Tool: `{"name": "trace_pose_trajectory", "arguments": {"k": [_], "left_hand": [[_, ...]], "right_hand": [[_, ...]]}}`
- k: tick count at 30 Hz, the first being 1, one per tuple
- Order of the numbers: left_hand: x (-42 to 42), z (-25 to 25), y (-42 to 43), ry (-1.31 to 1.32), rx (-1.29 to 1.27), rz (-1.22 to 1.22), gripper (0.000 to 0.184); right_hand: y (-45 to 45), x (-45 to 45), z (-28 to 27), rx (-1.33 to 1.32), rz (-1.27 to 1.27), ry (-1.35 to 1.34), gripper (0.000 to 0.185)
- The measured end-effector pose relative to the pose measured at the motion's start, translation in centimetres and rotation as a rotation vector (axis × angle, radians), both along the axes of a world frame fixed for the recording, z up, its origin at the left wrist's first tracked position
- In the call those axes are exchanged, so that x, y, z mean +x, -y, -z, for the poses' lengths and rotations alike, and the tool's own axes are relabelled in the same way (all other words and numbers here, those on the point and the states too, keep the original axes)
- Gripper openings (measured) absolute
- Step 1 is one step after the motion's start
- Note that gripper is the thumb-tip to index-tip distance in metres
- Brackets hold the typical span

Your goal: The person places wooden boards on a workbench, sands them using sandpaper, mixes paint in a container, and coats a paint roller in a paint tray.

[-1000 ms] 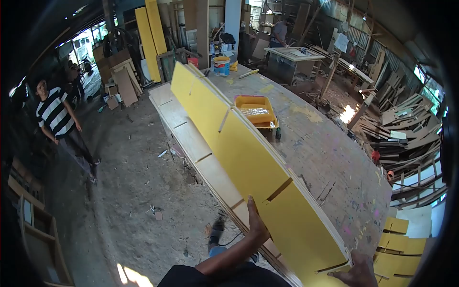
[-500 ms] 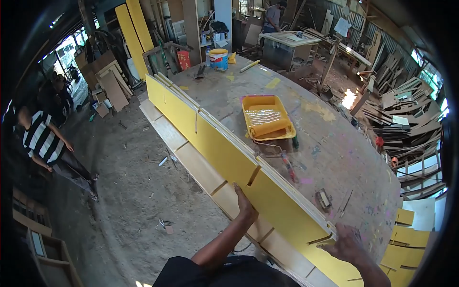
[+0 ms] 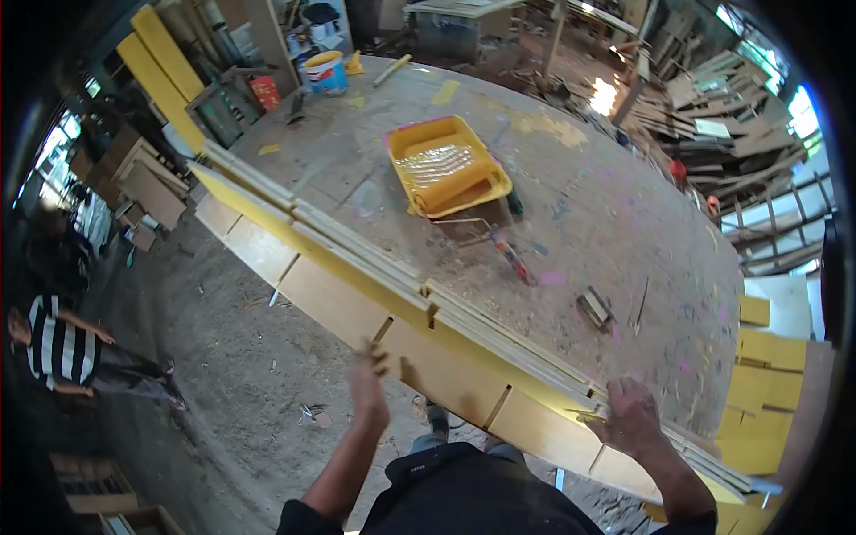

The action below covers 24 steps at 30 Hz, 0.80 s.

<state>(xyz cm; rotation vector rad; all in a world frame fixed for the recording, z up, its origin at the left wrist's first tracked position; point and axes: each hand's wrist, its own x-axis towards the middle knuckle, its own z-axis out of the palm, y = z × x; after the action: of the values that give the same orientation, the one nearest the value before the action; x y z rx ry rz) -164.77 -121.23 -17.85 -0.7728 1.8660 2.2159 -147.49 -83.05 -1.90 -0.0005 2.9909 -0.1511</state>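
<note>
A stack of long slotted boards stands on edge along the table's near side, the closest a yellow board (image 3: 352, 267) with notches. My right hand (image 3: 629, 415) is closed over the top edge of the yellow board near its right end. A pale unpainted slotted board (image 3: 334, 290) lies flatter beneath, along the near side. Over its outer edge is my left hand (image 3: 367, 383), fingers apart, holding nothing and apart from the yellow board. Beyond the boards, a yellow paint tray (image 3: 401, 174) holds an orange-yellow paint roller (image 3: 459, 185), its handle (image 3: 511, 259) resting toward me.
A paint bucket (image 3: 325, 73) stands at the table's far left. A small block-like tool (image 3: 595, 309) lies on the paint-stained table (image 3: 580, 223). Yellow panels (image 3: 762, 419) are at right. A person in a striped shirt (image 3: 62, 343) stands at left. Scrap wood (image 3: 740, 134) is piled far right.
My left hand has let go of the yellow board's face and moved left and away. The yellow board has tilted, showing more of its top edge. My view has shifted down.
</note>
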Motion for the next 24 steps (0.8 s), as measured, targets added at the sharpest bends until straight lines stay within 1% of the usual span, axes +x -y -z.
{"name": "trace_pose_trajectory", "arguments": {"k": [2, 4, 6, 7, 8, 9, 10, 11, 13, 14, 15, 16, 17, 18, 20, 21, 23, 24], "left_hand": [[-1.4, -3.4, 1.3, -0.122, 0.184, -0.092, 0.056], [-3.8, -6.4, 0.3, -0.226, 0.192, -0.135, 0.066], [-7.0, -8.4, -0.4, -0.295, 0.088, -0.103, 0.08], [-8.8, -8.8, -0.8, -0.43, 0.127, -0.026, 0.089], [-9.8, -10.0, -2.2, -0.491, 0.137, -0.049, 0.094], [-11.1, -9.6, -3.2, -0.464, 0.039, -0.123, 0.097], [-11.9, -9.2, -3.5, -0.406, 0.067, -0.048, 0.096], [-12.7, -8.8, -3.3, -0.353, 0.092, 0.022, 0.095], [-14.9, -4.5, -2.2, -0.397, 0.103, -0.003, 0.089], [-14.9, -4.8, -1.9, -0.392, 0.154, 0.001, 0.078], [-14.5, -5.1, -1.4, -0.353, 0.136, -0.014, 0.067], [-13.9, -6.0, -1.1, -0.326, 0.166, -0.017, 0.06], [-13.6, -6.3, -0.5, -0.299, 0.194, -0.022, 0.054], [-13.5, -5.5, 0.6, -0.299, 0.195, -0.011, 0.054], [-13.1, -3.6, 3.1, -0.297, 0.244, -0.08, 0.044], [-12.3, -3.6, 3.8, -0.297, 0.234, -0.07, 0.044], [-10.7, -3.9, 5.1, -0.247, 0.141, -0.113, 0.031], [-10.3, -3.6, 6.2, -0.247, 0.13, -0.1, 0.031]], "right_hand": [[0.7, 0.6, 0.1, -0.009, 0.003, -0.004, 0.057], [1.2, 1.2, 0.0, -0.008, 0.016, -0.009, 0.057], [1.2, 1.2, 0.1, 0.027, 0.002, -0.048, 0.055], [1.3, 1.2, 0.2, 0.035, 0.04, -0.037, 0.055], [1.3, 1.2, 0.3, 0.029, 0.043, -0.065, 0.055], [1.4, 1.5, 0.4, 0.025, 0.045, -0.092, 0.054], [1.5, 1.8, 0.4, 0.031, 0.081, -0.077, 0.054], [1.7, 2.0, 0.6, 0.037, 0.059, -0.095, 0.054], [2.4, 2.7, 0.5, 0.043, 0.06, -0.111, 0.054], [2.7, 3.1, 0.5, 0.053, 0.041, -0.138, 0.054], [3.1, 3.4, 0.4, 0.064, 0.018, -0.167, 0.055], [3.8, 3.8, 0.0, 0.062, 0.019, -0.172, 0.041], [4.5, 4.5, 0.3, 0.064, 0.033, -0.17, 0.041], [5.1, 5.4, 0.9, 0.102, 0.01, -0.193, 0.033], [6.4, 6.8, 1.2, 0.153, -0.035, -0.239, 0.014], [7.2, 7.5, 1.3, 0.143, -0.025, -0.239, 0.014], [8.6, 9.0, 1.9, 0.18, -0.027, -0.249, 0.015], [9.0, 9.5, 2.3, 0.207, -0.03, -0.259, 0.016]]}}
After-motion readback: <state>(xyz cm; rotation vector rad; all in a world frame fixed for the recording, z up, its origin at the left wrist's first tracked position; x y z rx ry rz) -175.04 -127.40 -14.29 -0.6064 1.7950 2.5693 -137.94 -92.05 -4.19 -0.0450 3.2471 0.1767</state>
